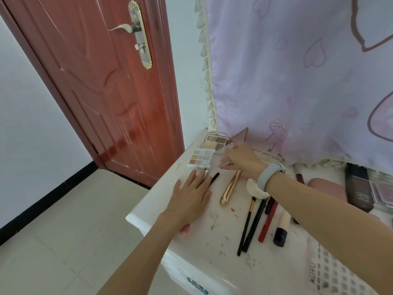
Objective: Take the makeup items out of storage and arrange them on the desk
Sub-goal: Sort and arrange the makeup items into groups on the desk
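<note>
Your right grip [242,158] pinches the clear lid [223,156] of the small eyeshadow palette [201,159], which sits at the worktop's [212,226] far left corner; your left grip [191,196] lies flat, fingers released, just below it. You seem mid-arranging; next, settle that lid squarely. Brushes [253,224] lie alongside; a red door [106,92] stands behind.

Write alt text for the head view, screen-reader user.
A person's right hand holds the clear plastic lid of a small white nine-pan eyeshadow palette on a stained white desk, while the left hand rests flat beside it. Brushes and pencils lie nearby; a red-brown door stands behind.
</note>
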A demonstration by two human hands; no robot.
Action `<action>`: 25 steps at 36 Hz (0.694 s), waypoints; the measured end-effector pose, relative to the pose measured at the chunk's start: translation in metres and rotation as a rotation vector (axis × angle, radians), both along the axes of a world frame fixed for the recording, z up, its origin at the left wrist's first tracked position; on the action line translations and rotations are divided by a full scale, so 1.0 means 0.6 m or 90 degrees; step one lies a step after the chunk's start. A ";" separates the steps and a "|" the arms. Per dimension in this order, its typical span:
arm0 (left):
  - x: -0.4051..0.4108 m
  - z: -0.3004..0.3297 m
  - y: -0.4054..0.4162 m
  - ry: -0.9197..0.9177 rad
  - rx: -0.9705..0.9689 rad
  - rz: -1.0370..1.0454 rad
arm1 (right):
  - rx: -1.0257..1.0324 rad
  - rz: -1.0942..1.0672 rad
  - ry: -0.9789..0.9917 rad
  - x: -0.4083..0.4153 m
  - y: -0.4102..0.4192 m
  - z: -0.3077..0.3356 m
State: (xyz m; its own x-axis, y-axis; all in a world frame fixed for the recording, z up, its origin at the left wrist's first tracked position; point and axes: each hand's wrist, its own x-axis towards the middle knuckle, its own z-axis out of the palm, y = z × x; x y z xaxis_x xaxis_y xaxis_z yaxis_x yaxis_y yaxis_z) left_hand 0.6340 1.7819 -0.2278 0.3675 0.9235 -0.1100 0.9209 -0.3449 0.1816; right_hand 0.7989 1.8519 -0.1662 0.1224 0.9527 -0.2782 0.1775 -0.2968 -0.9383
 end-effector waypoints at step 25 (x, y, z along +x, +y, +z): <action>0.006 0.023 -0.004 0.054 0.064 -0.064 | 0.033 -0.010 -0.129 0.012 0.003 0.011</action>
